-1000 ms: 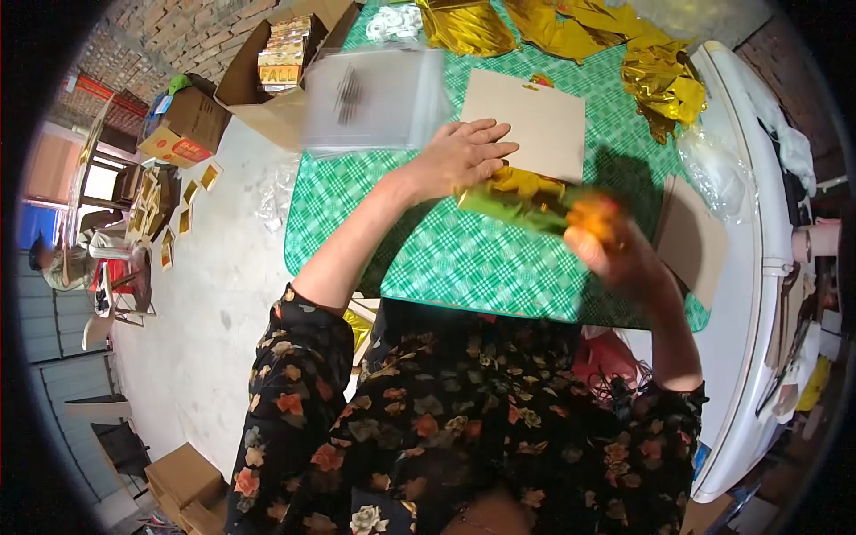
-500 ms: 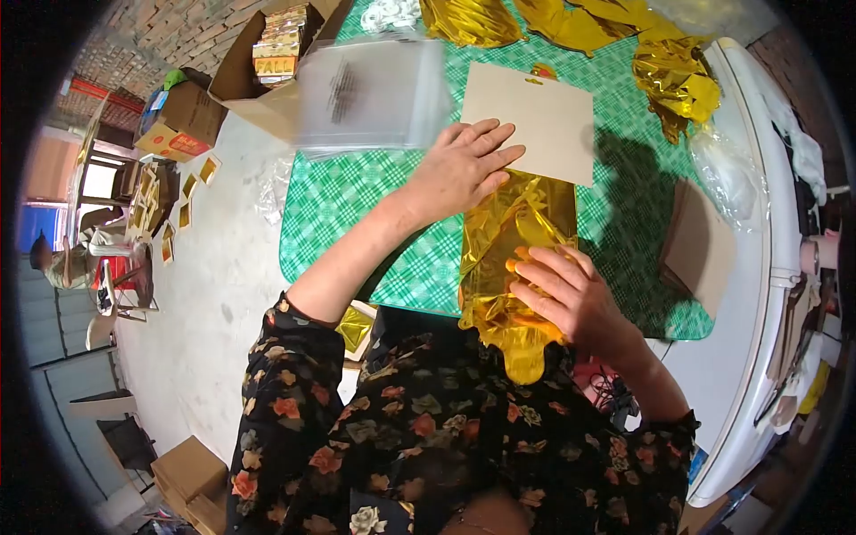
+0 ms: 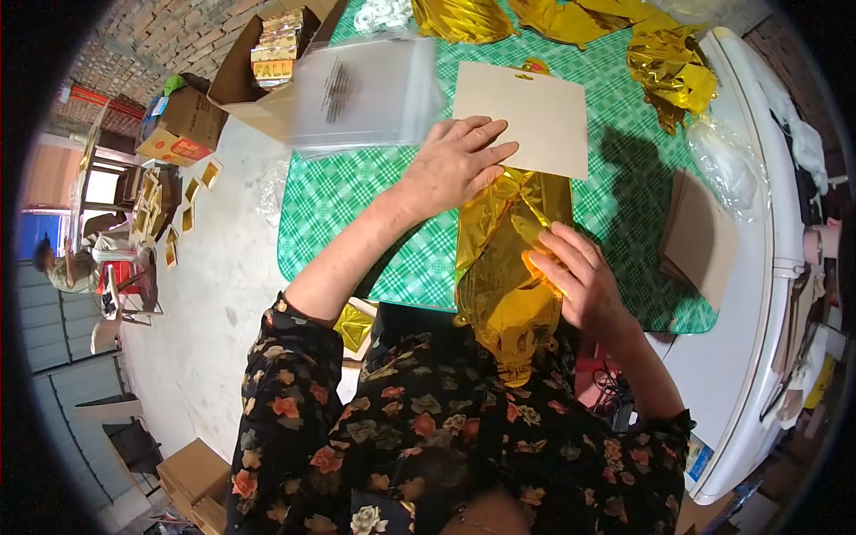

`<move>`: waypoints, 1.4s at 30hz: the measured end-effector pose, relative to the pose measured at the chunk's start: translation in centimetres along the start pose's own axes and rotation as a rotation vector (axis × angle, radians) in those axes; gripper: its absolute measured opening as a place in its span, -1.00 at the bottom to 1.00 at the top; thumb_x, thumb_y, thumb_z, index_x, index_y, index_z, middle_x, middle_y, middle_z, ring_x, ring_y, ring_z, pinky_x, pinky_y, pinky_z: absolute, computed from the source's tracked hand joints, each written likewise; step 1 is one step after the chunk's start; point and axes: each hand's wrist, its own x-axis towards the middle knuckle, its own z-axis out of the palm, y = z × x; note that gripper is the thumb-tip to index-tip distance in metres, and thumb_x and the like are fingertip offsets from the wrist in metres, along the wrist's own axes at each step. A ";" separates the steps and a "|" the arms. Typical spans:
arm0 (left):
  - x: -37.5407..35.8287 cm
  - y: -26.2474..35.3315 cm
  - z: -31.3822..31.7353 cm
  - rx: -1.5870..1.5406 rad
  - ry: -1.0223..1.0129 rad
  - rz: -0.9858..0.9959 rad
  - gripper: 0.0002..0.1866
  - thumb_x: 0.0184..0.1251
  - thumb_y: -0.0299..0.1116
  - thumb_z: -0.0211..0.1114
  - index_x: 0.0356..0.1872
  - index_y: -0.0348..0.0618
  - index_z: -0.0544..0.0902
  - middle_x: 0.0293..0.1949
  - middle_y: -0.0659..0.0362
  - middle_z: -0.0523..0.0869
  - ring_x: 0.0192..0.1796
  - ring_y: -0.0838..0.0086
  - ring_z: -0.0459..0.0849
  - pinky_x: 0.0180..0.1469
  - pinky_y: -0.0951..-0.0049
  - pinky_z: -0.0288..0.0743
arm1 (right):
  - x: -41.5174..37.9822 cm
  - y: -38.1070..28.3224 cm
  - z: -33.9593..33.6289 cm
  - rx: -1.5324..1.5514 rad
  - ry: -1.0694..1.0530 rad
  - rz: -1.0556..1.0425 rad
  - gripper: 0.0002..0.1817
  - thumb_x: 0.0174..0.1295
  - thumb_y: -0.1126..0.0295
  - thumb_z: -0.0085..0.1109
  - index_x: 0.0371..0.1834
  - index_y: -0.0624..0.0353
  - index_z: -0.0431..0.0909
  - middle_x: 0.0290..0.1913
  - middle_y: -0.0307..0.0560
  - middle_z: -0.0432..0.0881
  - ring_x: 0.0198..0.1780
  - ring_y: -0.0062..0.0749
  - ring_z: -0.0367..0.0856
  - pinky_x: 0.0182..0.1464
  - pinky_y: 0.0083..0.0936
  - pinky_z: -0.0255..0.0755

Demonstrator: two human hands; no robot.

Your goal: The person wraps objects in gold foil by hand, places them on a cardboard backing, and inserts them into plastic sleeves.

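My left hand (image 3: pixel 456 165) lies with fingers spread on the lower left of a beige card (image 3: pixel 526 120) that has a small hang hole at its top. Below the card, gold foil (image 3: pixel 513 303) stretches over the near edge of the green checked table (image 3: pixel 357 214). The fingers of my right hand (image 3: pixel 580 281) are bent round the foil's right side, pinching a raised fold of it, with orange fingertip covers partly showing. A bit of gold and red peeks out above the card's top edge.
Clear plastic bags (image 3: pixel 366 94) lie left of the card, beside an open carton (image 3: pixel 259 111). More gold foil (image 3: pixel 673 71) sits at the back right. Brown cards (image 3: pixel 700 236) and a plastic bag (image 3: pixel 724 165) are at the right. A person (image 3: pixel 76 267) sits far left.
My right hand has moved slightly up and right, lifting a fold of the foil. The foil's lower end has shifted. My left hand stays on the card.
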 end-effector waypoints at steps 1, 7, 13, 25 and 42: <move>0.1 -0.1 -0.1 -0.016 -0.001 0.002 -0.56 0.58 -0.16 0.29 0.42 0.16 0.65 0.49 0.16 0.57 0.49 0.18 0.49 0.50 0.07 0.31 | 0.2 0.2 -0.1 0.001 0.006 0.007 -0.59 0.28 0.51 0.12 0.19 0.18 0.73 0.33 0.09 0.64 0.47 0.06 0.50 0.47 -0.03 0.43; 0.2 -0.5 -0.3 -0.058 0.017 0.015 -0.56 0.51 -0.13 0.36 0.36 0.17 0.72 0.43 0.15 0.61 0.45 0.17 0.51 0.46 0.10 0.33 | 0.4 1.6 -0.3 -0.034 -0.009 -0.016 -0.59 0.19 0.53 0.24 0.13 0.15 0.75 0.28 -0.01 0.67 0.44 0.00 0.54 0.46 -0.05 0.45; 0.3 -0.5 -0.6 -0.052 0.007 0.019 -0.57 0.50 -0.12 0.37 0.35 0.17 0.73 0.39 0.16 0.62 0.42 0.20 0.51 0.42 0.12 0.34 | 0.7 1.6 -0.2 -0.089 0.018 -0.143 -0.68 0.17 0.45 0.34 0.02 0.09 0.79 0.27 -0.12 0.69 0.43 -0.06 0.55 0.42 -0.06 0.49; 0.7 -2.7 -1.4 -0.265 -0.162 -0.011 -0.47 0.68 -0.02 -0.11 0.40 0.02 0.65 0.47 0.06 0.53 0.50 0.09 0.39 0.54 0.12 0.18 | 5.3 3.8 -3.4 0.398 0.038 0.605 -0.71 0.49 0.25 0.30 -0.04 0.32 0.70 -0.13 -0.16 0.79 -0.19 -0.41 0.73 -0.07 -0.50 0.57; 1.7 -1.6 -4.0 -0.696 -0.192 -0.422 -0.42 0.77 0.03 -0.01 0.33 -0.34 0.62 0.25 -0.17 0.67 0.25 0.00 0.66 0.37 0.16 0.51 | 12.3 8.5 -3.5 1.300 0.358 0.862 -0.58 0.62 0.12 0.17 0.23 0.27 0.62 -0.17 -0.30 0.73 -0.26 -0.66 0.63 -0.21 -0.64 0.50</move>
